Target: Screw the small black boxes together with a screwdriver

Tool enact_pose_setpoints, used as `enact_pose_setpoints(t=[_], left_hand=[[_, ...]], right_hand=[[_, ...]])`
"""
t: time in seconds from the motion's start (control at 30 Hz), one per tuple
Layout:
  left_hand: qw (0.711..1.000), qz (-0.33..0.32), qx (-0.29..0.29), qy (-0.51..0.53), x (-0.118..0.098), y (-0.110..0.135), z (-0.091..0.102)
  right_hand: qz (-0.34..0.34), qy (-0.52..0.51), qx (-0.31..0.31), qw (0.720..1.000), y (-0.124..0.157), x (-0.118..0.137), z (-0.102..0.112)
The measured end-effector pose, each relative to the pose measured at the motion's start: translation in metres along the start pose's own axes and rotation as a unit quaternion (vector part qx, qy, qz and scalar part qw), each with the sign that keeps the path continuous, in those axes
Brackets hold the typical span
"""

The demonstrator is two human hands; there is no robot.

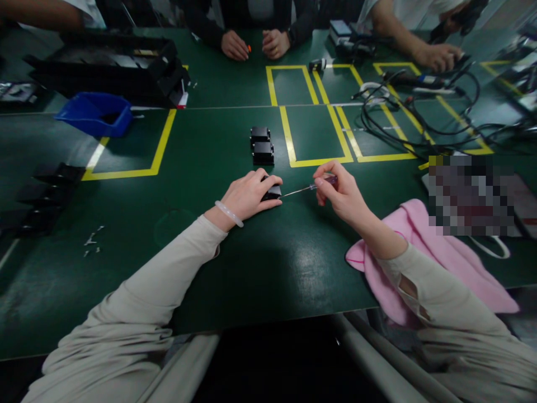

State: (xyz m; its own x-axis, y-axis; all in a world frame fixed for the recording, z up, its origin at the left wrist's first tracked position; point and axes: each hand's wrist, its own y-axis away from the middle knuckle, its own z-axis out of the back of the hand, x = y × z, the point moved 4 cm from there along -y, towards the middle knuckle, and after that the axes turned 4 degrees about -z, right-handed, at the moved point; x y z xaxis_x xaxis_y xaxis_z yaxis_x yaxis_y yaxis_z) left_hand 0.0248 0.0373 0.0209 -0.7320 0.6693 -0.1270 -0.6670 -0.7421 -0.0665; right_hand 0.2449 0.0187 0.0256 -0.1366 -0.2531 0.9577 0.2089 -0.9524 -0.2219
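My left hand (254, 193) is closed over a small black box-shaped part (272, 192) and holds it against the green table. The fingers cover most of that part. In my right hand (339, 187) is a screwdriver (312, 187), gripped by its dark reddish handle. Its thin metal shaft points left, nearly level, and the tip meets the right side of the black part; the exact contact is too small to make out. Just beyond my left hand, two similar black parts (263, 151) with small metal bits on their sides stand one behind the other.
Small silvery pieces (90, 239) lie on the left. Behind them are black trays (46, 196), a blue bin (96, 113) and a black rack (113, 67). A pink cloth (440, 257) lies under my right forearm. Cables (419, 112) tangle at right. Other people's hands rest across the table.
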Motion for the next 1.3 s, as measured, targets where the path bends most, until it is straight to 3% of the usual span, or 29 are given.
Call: enact_pose_setpoints(t=[1.3], left_hand=[[1.0, 0.002, -0.001, 0.004, 0.0007, 0.0004, -0.0007]], right_hand=[[-0.014, 0.018, 0.005, 1.0, -0.0013, -0.0048, 0.0013]])
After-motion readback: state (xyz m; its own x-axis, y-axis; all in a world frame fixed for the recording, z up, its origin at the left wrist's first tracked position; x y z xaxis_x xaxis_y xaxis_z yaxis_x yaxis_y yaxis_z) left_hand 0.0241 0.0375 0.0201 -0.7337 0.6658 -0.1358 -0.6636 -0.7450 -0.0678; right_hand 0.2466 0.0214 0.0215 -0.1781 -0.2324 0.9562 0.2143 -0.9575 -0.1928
